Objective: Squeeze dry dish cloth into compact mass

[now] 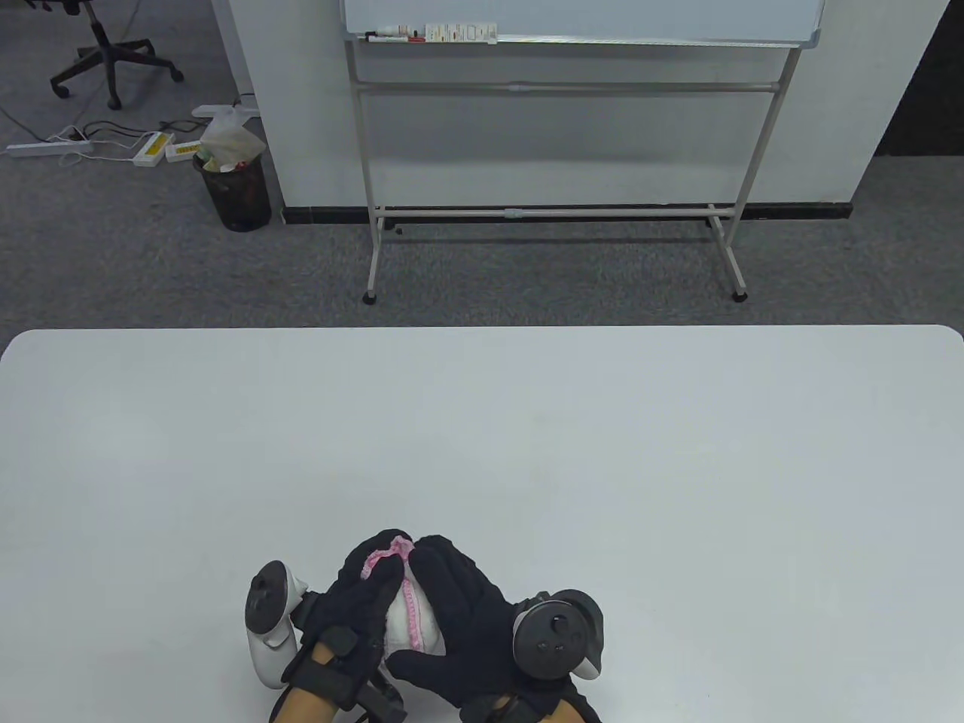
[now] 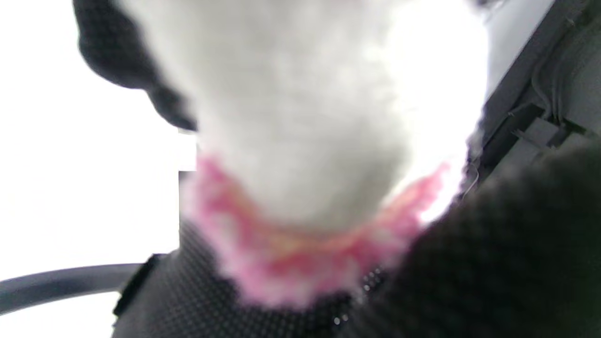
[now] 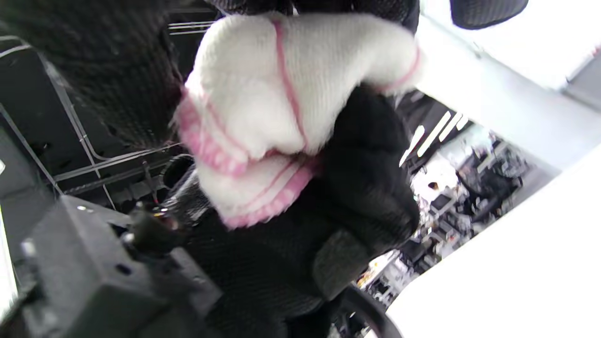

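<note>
The dish cloth [image 1: 407,610] is white with a pink edge, bunched into a lump between both hands near the table's front edge. My left hand [image 1: 360,602] in a black glove wraps it from the left. My right hand [image 1: 452,602] wraps it from the right, fingers curled over the top. In the left wrist view the cloth [image 2: 300,117] fills the frame, blurred, with its pink hem low. In the right wrist view the wadded cloth [image 3: 281,108] sits pressed between gloved fingers [image 3: 366,178]. Most of the cloth is hidden by the hands.
The white table [image 1: 527,452] stretches wide behind and beside the hands. Beyond its far edge stand a whiteboard frame [image 1: 557,151], a waste bin [image 1: 235,188] and an office chair [image 1: 105,53] on grey carpet.
</note>
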The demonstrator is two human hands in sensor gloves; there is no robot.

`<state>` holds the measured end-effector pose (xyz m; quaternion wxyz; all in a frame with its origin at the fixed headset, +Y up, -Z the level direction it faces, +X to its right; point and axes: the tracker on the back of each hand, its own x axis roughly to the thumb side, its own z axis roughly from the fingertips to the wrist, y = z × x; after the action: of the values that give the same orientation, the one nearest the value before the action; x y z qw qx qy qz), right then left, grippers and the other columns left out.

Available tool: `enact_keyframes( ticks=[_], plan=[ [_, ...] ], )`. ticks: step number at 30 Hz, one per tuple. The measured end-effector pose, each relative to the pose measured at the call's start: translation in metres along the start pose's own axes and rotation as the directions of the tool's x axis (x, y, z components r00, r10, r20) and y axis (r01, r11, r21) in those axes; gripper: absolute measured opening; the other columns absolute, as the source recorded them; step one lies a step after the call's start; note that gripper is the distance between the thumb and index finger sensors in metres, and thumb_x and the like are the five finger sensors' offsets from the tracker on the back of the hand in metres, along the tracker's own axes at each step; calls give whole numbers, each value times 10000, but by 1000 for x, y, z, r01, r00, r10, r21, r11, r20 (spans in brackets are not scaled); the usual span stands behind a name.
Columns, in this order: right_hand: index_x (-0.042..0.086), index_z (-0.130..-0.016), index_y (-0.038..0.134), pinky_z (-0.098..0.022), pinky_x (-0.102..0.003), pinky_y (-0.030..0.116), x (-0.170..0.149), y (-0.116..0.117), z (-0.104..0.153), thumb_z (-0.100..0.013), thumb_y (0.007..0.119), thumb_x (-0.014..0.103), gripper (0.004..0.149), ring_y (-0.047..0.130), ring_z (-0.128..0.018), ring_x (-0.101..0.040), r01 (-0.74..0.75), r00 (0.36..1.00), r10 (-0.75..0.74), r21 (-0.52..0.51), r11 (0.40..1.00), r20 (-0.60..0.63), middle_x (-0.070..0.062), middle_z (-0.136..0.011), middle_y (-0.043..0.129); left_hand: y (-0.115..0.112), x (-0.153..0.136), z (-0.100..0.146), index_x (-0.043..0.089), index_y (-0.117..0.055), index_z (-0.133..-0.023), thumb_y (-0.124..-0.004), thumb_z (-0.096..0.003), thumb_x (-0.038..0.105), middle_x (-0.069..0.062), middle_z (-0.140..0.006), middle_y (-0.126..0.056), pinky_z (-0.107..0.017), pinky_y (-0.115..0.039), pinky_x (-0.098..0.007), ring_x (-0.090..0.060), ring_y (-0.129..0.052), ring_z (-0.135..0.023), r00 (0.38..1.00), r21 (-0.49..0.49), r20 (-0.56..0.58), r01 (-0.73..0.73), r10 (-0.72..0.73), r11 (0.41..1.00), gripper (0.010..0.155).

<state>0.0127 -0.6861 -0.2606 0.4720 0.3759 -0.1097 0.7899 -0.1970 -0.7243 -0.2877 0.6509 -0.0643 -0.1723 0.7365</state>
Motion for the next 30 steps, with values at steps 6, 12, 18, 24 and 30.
enact_keyframes(
  ticks=[6, 12, 18, 24, 30],
  plan=[
    [277, -1048, 112, -731, -700, 310, 9, -6, 0, -360, 968, 615, 1149, 226, -1124, -367, -243, 969, 239, 75, 967, 58, -42, -1134, 131, -10, 3, -5, 216, -511, -984, -819, -517, 497, -150, -739, -843, -349, -879, -381, -350, -981, -463, 998, -40, 28, 63, -62, 997, 626],
    [231, -1052, 140, -726, -698, 358, 16, -4, -2, -336, 1005, 572, 1174, 351, -1110, -394, -373, 926, 370, 25, 927, 77, -98, -1128, 281, -16, 6, -4, 147, -435, -1028, -718, -558, 521, -162, -825, -879, -489, -833, -499, -366, -999, -661, 999, -194, 11, 50, -49, 980, 664],
    [111, -1034, 437, -670, -667, 536, 14, -9, -1, -376, 1008, 469, 942, 682, -941, -439, -319, 944, 327, -122, 940, 44, -171, -1026, 565, -17, -4, -2, 33, -320, -1048, -528, -588, 627, -265, -984, -733, -604, -703, -596, -481, -819, -852, 982, -322, -42, -187, 183, 928, 779],
    [112, -904, 674, -603, -638, 628, 5, -21, 6, -420, 979, 338, 616, 826, -714, -435, -275, 960, 278, -283, 919, -29, -187, -874, 733, -30, -9, -1, 119, -237, -1096, -530, -586, 718, -362, -1084, -424, -632, -627, -664, -615, -612, -914, 991, -301, -60, -133, 120, 944, 840],
    [149, -935, 578, -641, -634, 571, 3, -12, 6, -465, 889, 401, 618, 743, -801, -421, -265, 964, 266, -210, 941, -21, -165, -934, 632, -55, -25, -2, 265, 78, -1042, -446, -591, 754, -324, -1099, -148, -667, -531, -692, -668, -447, -932, 934, -361, -133, -357, 332, 861, 847]
  ],
)
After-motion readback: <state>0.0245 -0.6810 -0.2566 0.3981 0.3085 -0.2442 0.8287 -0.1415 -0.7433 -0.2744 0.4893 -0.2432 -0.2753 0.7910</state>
